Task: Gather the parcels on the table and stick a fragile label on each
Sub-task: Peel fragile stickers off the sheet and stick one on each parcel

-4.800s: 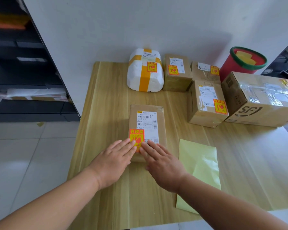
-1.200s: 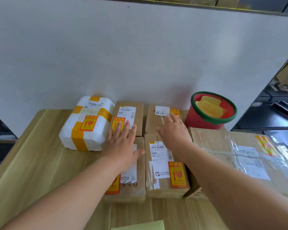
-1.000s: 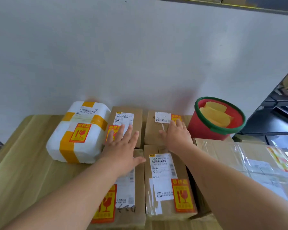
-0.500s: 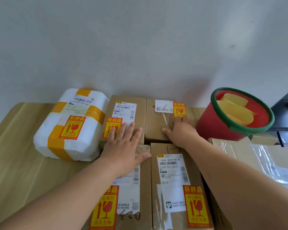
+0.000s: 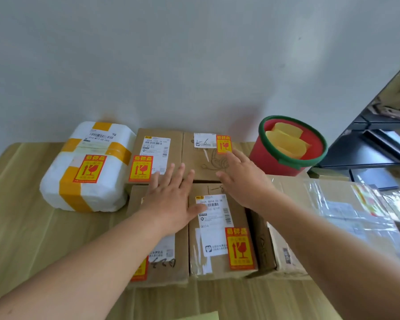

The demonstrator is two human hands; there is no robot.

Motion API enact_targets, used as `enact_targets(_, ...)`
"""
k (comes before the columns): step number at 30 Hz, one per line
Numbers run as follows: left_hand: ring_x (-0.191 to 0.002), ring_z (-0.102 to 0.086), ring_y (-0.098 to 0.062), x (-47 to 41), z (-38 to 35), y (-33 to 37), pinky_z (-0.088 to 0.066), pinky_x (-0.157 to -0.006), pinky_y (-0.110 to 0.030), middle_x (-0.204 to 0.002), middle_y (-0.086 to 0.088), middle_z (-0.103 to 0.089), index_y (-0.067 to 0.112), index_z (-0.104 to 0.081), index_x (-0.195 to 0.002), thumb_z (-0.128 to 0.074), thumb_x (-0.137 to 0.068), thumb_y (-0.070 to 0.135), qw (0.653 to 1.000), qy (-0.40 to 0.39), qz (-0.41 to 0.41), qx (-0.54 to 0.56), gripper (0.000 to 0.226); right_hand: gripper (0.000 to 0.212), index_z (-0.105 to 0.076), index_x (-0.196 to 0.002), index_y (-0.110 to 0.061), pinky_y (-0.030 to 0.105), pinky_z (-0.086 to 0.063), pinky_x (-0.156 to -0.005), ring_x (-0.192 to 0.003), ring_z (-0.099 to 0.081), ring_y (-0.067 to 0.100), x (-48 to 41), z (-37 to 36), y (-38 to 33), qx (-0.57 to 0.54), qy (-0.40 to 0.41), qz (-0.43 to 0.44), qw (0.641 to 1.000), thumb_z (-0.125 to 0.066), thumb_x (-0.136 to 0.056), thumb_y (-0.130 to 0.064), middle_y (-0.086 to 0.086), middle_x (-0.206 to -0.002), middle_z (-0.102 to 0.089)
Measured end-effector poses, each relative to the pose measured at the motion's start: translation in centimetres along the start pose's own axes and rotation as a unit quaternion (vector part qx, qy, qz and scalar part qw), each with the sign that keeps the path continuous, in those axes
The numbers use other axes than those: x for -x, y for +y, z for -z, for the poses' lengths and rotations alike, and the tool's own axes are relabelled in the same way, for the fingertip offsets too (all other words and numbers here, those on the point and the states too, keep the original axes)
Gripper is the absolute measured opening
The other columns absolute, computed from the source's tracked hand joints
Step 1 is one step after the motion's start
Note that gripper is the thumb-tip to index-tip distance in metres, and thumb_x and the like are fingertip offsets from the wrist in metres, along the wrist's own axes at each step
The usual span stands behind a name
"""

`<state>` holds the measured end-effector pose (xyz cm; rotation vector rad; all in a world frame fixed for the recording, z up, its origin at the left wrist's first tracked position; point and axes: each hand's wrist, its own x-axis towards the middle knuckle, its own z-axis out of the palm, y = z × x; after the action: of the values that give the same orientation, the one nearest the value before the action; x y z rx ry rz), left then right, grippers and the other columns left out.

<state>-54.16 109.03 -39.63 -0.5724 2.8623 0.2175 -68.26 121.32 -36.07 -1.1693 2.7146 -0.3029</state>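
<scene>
Parcels (image 5: 217,239) sit bunched against the wall on the table (image 5: 21,227), red-and-yellow fragile labels (image 5: 240,248) on their tops.
Our left hand (image 5: 171,199) and right hand (image 5: 243,179) spread over them, fingers straight, holding nothing; one white slip (image 5: 214,218) reads "0054".

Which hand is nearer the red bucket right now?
Right. The right hand is over the rear right brown box, just left of the red bucket; the left hand is farther left, beyond the right hand.
</scene>
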Motion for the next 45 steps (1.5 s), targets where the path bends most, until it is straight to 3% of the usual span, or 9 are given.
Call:
enact_targets(7, -0.144, 0.023, -0.02, 4.2, 0.5, 8.4, 0.009, -0.118, -0.044, -0.157, -0.003, 0.024, 0.022, 0.019, -0.149, -0.017, -0.086, 0.073, 0.994, -0.033, -0.064, 0.085, 0.089, 0.066, -0.02, -0.152, -0.014, 0.038, -0.024, -0.114, -0.145, -0.02, 0.021, 9.4, 4.5, 6.4, 0.004, 0.04, -0.086, 0.996, -0.042, -0.098, -0.046, 0.001, -0.16, -0.016)
enact_targets(11, -0.146, 0.014, -0.02, 5.7, 0.5, 14.1, 0.008, -0.117, -0.039, -0.159, -0.004, 0.018, 0.023, 0.019, -0.149, -0.032, -0.084, 0.074, 0.983, -0.069, -0.07, 0.156, 0.097, 0.064, -0.028, -0.148, -0.011, 0.039, -0.028, -0.112, -0.142, -0.027, 0.025, 13.5, 5.3, 12.2, 0.01, 0.056, -0.164, 0.985, -0.045, -0.097, -0.044, 0.005, -0.157, -0.025)
enact_targets(15, -0.147, 0.007, -0.024, 5.8, -0.7, 17.4, 0.002, -0.119, -0.041, -0.159, -0.008, 0.014, 0.024, 0.024, -0.147, -0.045, -0.068, 0.085, 0.98, -0.086, -0.042, 0.174, 0.122, 0.061, -0.033, -0.145, -0.009, 0.038, -0.023, -0.113, -0.142, -0.024, 0.026, 17.3, 4.7, 17.9, 0.022, 0.059, -0.243, 0.968, -0.046, -0.096, -0.045, 0.009, -0.154, -0.028)
enact_targets(22, -0.147, -0.007, -0.028, 5.6, -2.2, 20.3, -0.01, -0.119, -0.044, -0.16, -0.009, 0.003, 0.017, 0.026, -0.146, -0.059, -0.067, 0.077, 0.986, -0.046, 0.025, 0.156, 0.131, 0.07, -0.044, -0.131, -0.006, 0.047, -0.039, -0.102, -0.125, -0.044, 0.032, 20.2, 2.4, 24.6, -0.047, 0.071, -0.376, 0.923, -0.043, -0.088, -0.061, 0.014, -0.134, -0.047)
enact_targets(28, -0.135, -0.036, -0.029, 5.5, -3.0, 20.9, -0.039, -0.106, -0.043, -0.157, -0.008, -0.021, 0.019, 0.023, -0.147, -0.067, -0.069, 0.067, 0.974, -0.015, 0.058, 0.22, 0.129, 0.049, -0.049, -0.108, -0.01, 0.041, -0.049, -0.075, -0.093, -0.057, 0.029, 20.4, 1.7, 25.1, -0.117, 0.092, -0.368, 0.918, -0.047, -0.091, -0.056, 0.01, -0.107, -0.059)
enact_targets(33, -0.14, -0.029, -0.022, 7.0, -2.1, 22.2, -0.039, -0.104, -0.031, -0.161, 0.0, -0.004, 0.021, 0.024, -0.147, -0.073, -0.073, 0.055, 0.956, 0.005, 0.022, 0.291, 0.126, 0.052, -0.051, -0.106, -0.009, 0.037, -0.043, -0.067, -0.09, -0.055, 0.025, 22.3, 3.0, 25.2, -0.12, 0.121, -0.357, 0.919, -0.051, -0.088, -0.057, 0.008, -0.102, -0.058)
enact_targets(37, -0.141, -0.025, -0.018, 8.6, -0.6, 23.4, -0.032, -0.109, -0.031, -0.159, 0.003, -0.012, 0.024, 0.021, -0.148, -0.077, -0.073, 0.046, 0.938, 0.027, -0.015, 0.346, 0.125, 0.05, -0.049, -0.102, -0.011, 0.03, -0.03, -0.052, -0.077, -0.05, 0.019, 25.5, 5.5, 24.7, -0.124, 0.144, -0.363, 0.912, -0.054, -0.086, -0.059, 0.006, -0.098, -0.055)
enact_targets(42, -0.135, -0.037, -0.022, 10.7, 2.3, 24.3, -0.04, -0.107, -0.038, -0.157, 0.001, -0.021, 0.031, 0.021, -0.147, -0.079, -0.071, 0.044, 0.926, 0.053, -0.057, 0.369, 0.126, 0.053, -0.047, -0.098, -0.016, 0.032, -0.036, -0.053, -0.078, -0.052, 0.02, 29.6, 9.4, 23.3, -0.098, 0.193, -0.362, 0.907, -0.054, -0.081, -0.065, 0.004, -0.095, -0.055)
enact_targets(45, -0.126, -0.045, -0.024, 12.6, 4.8, 23.5, -0.045, -0.097, -0.034, -0.155, 0.001, -0.025, 0.033, 0.022, -0.146, -0.08, -0.071, 0.041, 0.918, 0.076, -0.076, 0.382, 0.127, 0.058, -0.047, -0.102, -0.019, 0.039, -0.05, -0.063, -0.081, -0.054, 0.019, 31.5, 11.5, 21.0, -0.106, 0.217, -0.349, 0.905, -0.057, -0.074, -0.07, 0.001, -0.095, -0.054)
